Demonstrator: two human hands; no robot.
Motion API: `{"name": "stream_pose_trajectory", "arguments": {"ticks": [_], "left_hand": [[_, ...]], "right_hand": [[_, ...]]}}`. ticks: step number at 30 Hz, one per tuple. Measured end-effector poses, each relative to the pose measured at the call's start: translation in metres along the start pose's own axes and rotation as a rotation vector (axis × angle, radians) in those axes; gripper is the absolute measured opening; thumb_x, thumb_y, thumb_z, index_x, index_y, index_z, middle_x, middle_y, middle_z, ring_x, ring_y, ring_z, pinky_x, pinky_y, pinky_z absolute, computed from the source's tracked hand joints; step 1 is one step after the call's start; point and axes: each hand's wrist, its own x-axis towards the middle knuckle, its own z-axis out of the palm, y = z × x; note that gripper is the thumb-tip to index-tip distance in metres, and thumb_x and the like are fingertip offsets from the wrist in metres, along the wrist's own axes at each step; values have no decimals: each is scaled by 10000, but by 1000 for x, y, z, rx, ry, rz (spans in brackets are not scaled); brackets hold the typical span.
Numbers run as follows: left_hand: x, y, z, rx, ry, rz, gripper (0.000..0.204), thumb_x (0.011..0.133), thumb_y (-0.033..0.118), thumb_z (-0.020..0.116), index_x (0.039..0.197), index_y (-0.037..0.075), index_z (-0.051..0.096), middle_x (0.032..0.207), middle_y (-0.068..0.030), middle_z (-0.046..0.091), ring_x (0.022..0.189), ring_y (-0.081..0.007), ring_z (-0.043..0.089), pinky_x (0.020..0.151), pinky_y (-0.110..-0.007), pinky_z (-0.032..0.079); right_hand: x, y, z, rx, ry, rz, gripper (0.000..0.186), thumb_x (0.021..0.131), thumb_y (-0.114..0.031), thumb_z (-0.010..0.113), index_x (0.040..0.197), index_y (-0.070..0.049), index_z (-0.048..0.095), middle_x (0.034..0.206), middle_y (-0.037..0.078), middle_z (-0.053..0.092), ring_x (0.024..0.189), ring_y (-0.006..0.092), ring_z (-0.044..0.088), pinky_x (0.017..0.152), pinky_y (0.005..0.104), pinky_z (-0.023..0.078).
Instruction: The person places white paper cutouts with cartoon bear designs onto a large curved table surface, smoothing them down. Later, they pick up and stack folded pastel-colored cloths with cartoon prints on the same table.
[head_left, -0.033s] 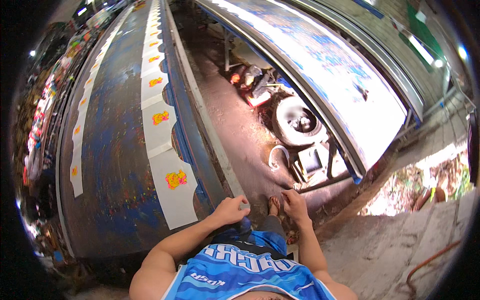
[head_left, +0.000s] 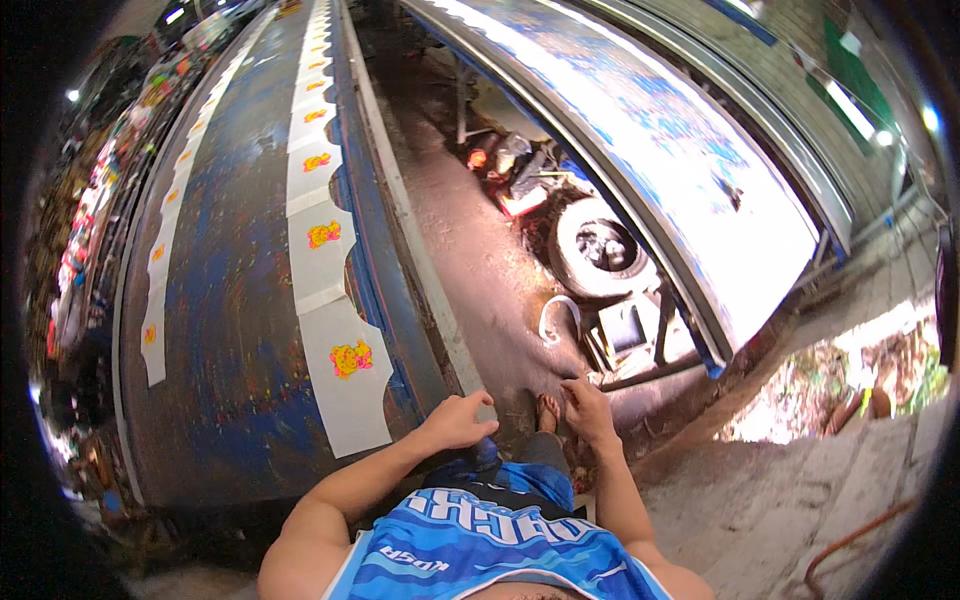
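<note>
My left hand (head_left: 456, 421) is beside the near end of the long table on the left, by its pale side rail (head_left: 412, 240). Its fingers are loosely bent, with thumb and forefinger apart and nothing visible held. Over the floor to the right hangs my right hand (head_left: 588, 408), its fingers half curled and the tips apart; I see nothing in it. Nearest to my left hand on the table lies a white cut fabric piece (head_left: 355, 415) with a yellow and pink printed figure (head_left: 350, 360). Similar pieces continue in a row away from me.
A second row of white pieces (head_left: 155, 330) runs along the far-left side of the paint-stained table (head_left: 230, 300). Across the aisle stands another long table (head_left: 740, 270), brightly lit. Beneath it are a whitish tyre (head_left: 578, 262) and assorted clutter. A reddish-brown hose (head_left: 850, 540) lies at lower right.
The view has shifted very slightly, so the tables and tyre sit a little differently in it. Both hands keep practically the same place and pose.
</note>
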Motion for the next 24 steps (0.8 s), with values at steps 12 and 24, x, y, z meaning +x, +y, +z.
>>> {"name": "stream_pose_trajectory", "arguments": {"ticks": [12,24], "left_hand": [[32,80,-7,248,-189,-644,693,887,535,661,1321,12,526,1235,-258,649,1171,-412,617,976,-492,483],[37,99,49,-70,722,-845,539,909,314,696,1287,-29,521,1340,-248,532,1177,-461,563,983,-517,469]], "right_hand": [[133,110,-45,167,-398,-357,176,879,-85,670,1051,-47,666,975,188,674,889,396,666,752,444,534],[243,103,-40,208,-615,-747,113,924,-149,629,992,-73,677,870,193,674,756,419,661,657,498,526]]}}
